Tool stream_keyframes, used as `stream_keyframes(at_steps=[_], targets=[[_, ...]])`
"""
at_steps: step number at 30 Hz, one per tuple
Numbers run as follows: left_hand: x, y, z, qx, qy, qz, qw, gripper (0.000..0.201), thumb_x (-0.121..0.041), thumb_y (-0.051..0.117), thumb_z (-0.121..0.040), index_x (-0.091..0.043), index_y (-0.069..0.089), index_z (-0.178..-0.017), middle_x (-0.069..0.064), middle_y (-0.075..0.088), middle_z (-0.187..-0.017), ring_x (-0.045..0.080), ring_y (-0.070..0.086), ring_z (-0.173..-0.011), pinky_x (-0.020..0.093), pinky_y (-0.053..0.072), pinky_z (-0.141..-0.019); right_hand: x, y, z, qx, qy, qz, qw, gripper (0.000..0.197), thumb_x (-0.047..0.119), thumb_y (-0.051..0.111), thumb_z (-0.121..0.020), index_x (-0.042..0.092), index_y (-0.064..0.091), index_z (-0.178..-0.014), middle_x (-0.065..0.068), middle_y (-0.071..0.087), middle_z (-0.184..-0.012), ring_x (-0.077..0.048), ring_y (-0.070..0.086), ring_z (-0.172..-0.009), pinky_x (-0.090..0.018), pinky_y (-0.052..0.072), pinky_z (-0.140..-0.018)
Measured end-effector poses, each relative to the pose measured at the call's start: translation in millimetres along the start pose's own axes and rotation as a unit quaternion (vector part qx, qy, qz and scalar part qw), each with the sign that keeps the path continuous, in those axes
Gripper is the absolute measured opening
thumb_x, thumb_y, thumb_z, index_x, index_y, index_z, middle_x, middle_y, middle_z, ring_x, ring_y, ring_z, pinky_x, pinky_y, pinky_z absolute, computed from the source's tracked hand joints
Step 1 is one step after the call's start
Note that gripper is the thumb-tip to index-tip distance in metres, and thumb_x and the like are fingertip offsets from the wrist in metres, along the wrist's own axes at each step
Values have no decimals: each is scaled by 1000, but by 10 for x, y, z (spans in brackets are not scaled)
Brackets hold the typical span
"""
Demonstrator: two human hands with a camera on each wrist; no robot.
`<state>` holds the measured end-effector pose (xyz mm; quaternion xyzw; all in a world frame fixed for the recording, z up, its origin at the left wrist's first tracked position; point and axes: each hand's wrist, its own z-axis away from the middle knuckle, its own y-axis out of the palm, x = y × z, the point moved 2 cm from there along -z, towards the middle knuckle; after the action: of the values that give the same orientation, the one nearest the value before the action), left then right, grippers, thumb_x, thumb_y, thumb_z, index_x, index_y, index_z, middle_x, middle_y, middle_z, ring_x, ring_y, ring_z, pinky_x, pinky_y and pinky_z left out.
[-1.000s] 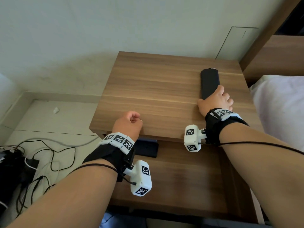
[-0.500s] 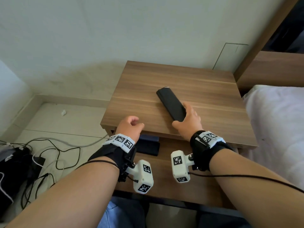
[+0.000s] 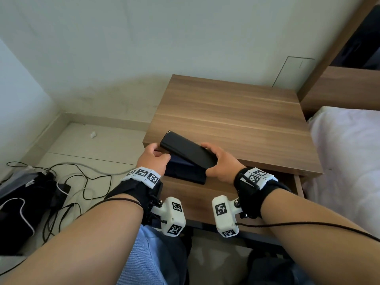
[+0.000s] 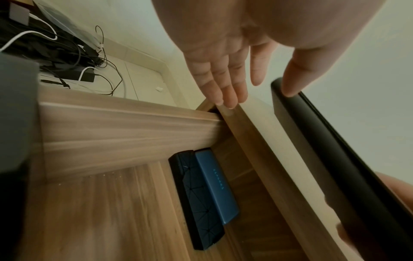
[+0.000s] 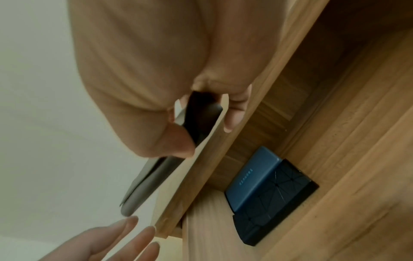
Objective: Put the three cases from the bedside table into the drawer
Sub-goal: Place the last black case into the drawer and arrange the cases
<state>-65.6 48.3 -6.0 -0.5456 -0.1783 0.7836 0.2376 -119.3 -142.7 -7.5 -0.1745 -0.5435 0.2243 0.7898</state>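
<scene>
A long black case [image 3: 188, 154] lies slanted across the front left edge of the bedside table [image 3: 236, 124], partly over the open drawer [image 3: 205, 198]. My right hand [image 3: 211, 159] grips its right end between thumb and fingers [image 5: 232, 116]. My left hand [image 3: 158, 156] is at the case's left end with straight fingers [image 4: 223, 91], and its thumb touches the case [image 4: 335, 150]. Inside the drawer at the left, a blue case [image 4: 214, 187] lies on a black patterned case [image 4: 198, 203].
A bed with a white sheet [image 3: 345, 157] stands close on the right, with the wooden headboard [image 3: 339, 89] behind it. On the floor to the left lie tangled cables [image 3: 82, 182] and a black bag [image 3: 24, 202]. The wall is right behind the table.
My right hand has pulled the black case from the table's back right to its front left edge. My left hand has uncurled and moved up to the case's left end.
</scene>
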Motion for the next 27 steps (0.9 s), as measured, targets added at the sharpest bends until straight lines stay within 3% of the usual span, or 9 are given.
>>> stream_keyframes(at_steps=[2,4,7,9,15,19,23,27], targets=[[18,5,25,7,1,-2,1000,51,-20,53,-83,-22,46,-133,-2,58,-104,20,53,-87,27,38,-77,9,41,36,36,0,12,999,81,0,65,-70,25,37,-142,-2,54,-129,-21,60,-100,-26,51,-79],[56,19,46,19,-2,-5,1000,55,-19,54,-82,-23,44,-136,0,60,-118,20,55,-92,26,38,-79,-21,67,65,58,9,22,998,82,3,66,-68,25,38,-142,0,53,-125,-19,59,-98,-24,49,-77],[123,71,65,47,-12,-22,999,56,-25,55,-84,-20,43,-139,1,53,-140,22,54,-120,25,37,-90,-135,75,86,85,41,39,995,79,-2,64,-72,26,39,-141,1,53,-121,-17,56,-93,-20,46,-71],[152,106,78,61,-23,-27,997,53,-26,56,-85,-19,46,-137,1,52,-141,21,52,-125,24,36,-94,-235,79,85,103,63,61,991,80,-1,65,-71,29,39,-140,-2,55,-119,-19,57,-93,-21,46,-69],[194,169,40,77,-27,-46,996,43,-29,56,-85,-21,55,-127,1,57,-134,20,55,-118,22,35,-87,-473,152,-7,122,116,98,981,82,2,68,-71,31,37,-141,-3,54,-114,-20,58,-92,-27,51,-76],[231,206,-37,65,-33,-53,996,38,-27,56,-85,-22,58,-123,-1,60,-127,13,53,-95,22,36,-81,-605,230,-160,129,136,119,975,84,2,69,-70,31,36,-142,-4,54,-115,-20,58,-92,-30,52,-77],[278,244,-112,54,-25,-61,996,33,-23,55,-85,-22,61,-118,-1,64,-121,14,57,-98,21,38,-81,-739,303,-323,149,153,185,959,89,7,71,-68,33,33,-144,-8,55,-127,-25,59,-104,-30,52,-78],[289,292,-210,52,-5,-69,996,31,-21,53,-86,-22,63,-115,-7,61,-103,9,52,-90,20,36,-80,-816,387,-470,171,154,217,949,89,7,72,-68,33,33,-143,-9,58,-126,-27,60,-108,-31,52,-80]])
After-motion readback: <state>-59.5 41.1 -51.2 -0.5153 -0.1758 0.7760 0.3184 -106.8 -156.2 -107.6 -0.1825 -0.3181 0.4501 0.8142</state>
